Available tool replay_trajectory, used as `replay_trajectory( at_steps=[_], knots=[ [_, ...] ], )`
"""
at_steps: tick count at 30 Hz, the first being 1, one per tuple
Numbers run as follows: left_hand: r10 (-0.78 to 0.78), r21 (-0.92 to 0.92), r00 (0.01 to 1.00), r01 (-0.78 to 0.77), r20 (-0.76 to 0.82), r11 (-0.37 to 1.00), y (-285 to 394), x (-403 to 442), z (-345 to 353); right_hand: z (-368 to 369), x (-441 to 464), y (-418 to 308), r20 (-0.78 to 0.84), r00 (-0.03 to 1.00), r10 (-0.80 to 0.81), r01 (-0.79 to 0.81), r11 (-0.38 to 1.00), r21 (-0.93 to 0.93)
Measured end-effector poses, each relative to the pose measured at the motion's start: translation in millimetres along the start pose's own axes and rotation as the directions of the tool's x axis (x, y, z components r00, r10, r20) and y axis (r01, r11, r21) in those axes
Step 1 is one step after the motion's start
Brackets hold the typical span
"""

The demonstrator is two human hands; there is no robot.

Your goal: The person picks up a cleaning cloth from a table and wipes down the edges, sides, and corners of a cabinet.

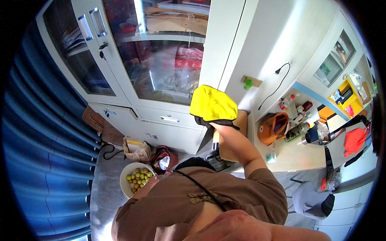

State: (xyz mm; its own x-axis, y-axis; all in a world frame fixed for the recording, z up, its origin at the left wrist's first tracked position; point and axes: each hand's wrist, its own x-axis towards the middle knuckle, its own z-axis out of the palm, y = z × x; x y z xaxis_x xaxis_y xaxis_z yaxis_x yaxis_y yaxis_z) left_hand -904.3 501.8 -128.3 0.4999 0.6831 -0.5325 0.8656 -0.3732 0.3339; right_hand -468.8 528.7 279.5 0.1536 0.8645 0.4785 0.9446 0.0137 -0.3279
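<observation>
A yellow cloth (213, 103) with a black edge covers my right hand (215, 116), which is raised at the end of my outstretched right arm. It lies against or just in front of the white frame of the glass-door cabinet (187, 130). The fingers are hidden by the cloth. Low on the left, part of my left arm shows beside my brown shirt, close to a white bucket (124, 181) of green and brownish round fruit (138, 178). The fingers of my left hand cannot be made out.
Blue curtains (48, 160) hang at the left. Near the bucket are a beige bag (136, 150) and a dark red bag (171, 156). On the right, a desk (297, 158) holds an orange basket (269, 130), bottles and boxes. A black cable (277, 88) hangs on the wall.
</observation>
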Motion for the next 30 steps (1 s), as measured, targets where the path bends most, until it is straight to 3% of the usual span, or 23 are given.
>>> replay_trajectory(
  at_steps=[4, 9, 12, 14, 18, 19, 21, 25, 27, 28, 30],
  knots=[
    [0.004, 0.009, 1.000, -0.004, -0.004, 1.000, 4.8, -0.8, -4.9, -44.2, 33.2, -10.3, -0.203, 0.976, -0.081, 0.073, 0.996, -0.047],
    [0.019, 0.029, 1.000, -0.019, 0.002, 0.999, 2.7, 0.7, -6.4, -85.9, 101.2, -24.1, -0.453, 0.864, -0.220, 0.139, 0.969, -0.205],
    [0.025, 0.031, 1.000, -0.026, 0.003, 0.999, 0.0, 3.1, -3.7, -86.7, 110.1, -28.9, -0.477, 0.849, -0.229, 0.122, 0.962, -0.246],
    [0.028, 0.029, 1.000, -0.028, 0.004, 0.999, -0.4, 4.7, -2.8, -85.9, 96.9, -33.0, -0.501, 0.846, -0.181, 0.148, 0.983, -0.104],
    [0.022, 0.027, 1.000, -0.022, 0.001, 0.999, 3.6, 4.1, -5.3, -45.7, 80.0, -9.2, -0.426, 0.886, -0.181, 0.094, 0.971, -0.218],
    [0.024, 0.026, 1.000, -0.024, 0.002, 0.999, 3.7, 4.0, -5.4, -16.0, 83.1, 9.7, -0.425, 0.899, -0.103, 0.075, 0.994, -0.083],
    [0.028, 0.026, 1.000, -0.028, 0.004, 0.999, 3.6, 4.4, -5.0, -9.2, 72.6, 10.5, -0.346, 0.936, -0.063, 0.047, 0.997, -0.053],
    [0.034, 0.031, 0.999, -0.034, 0.010, 0.999, 4.4, 6.5, -5.9, -54.6, 48.6, -26.4, 0.063, 0.992, 0.111, -0.111, 0.994, -0.008],
    [0.038, 0.035, 0.999, -0.039, 0.011, 0.999, 5.4, 6.6, -5.9, -92.4, 51.3, -57.7, 0.318, 0.921, 0.226, -0.235, 0.972, -0.010],
    [0.037, 0.034, 0.999, -0.038, 0.012, 0.999, 5.4, 6.1, -6.2, -109.0, 57.8, -71.7, 0.317, 0.921, 0.227, -0.236, 0.972, -0.010],
    [0.041, 0.038, 0.999, -0.041, 0.010, 0.998, 6.2, 6.2, -7.3, -135.3, 76.1, -94.8, 0.632, 0.681, 0.371, -0.280, 0.928, -0.244]
  ],
)
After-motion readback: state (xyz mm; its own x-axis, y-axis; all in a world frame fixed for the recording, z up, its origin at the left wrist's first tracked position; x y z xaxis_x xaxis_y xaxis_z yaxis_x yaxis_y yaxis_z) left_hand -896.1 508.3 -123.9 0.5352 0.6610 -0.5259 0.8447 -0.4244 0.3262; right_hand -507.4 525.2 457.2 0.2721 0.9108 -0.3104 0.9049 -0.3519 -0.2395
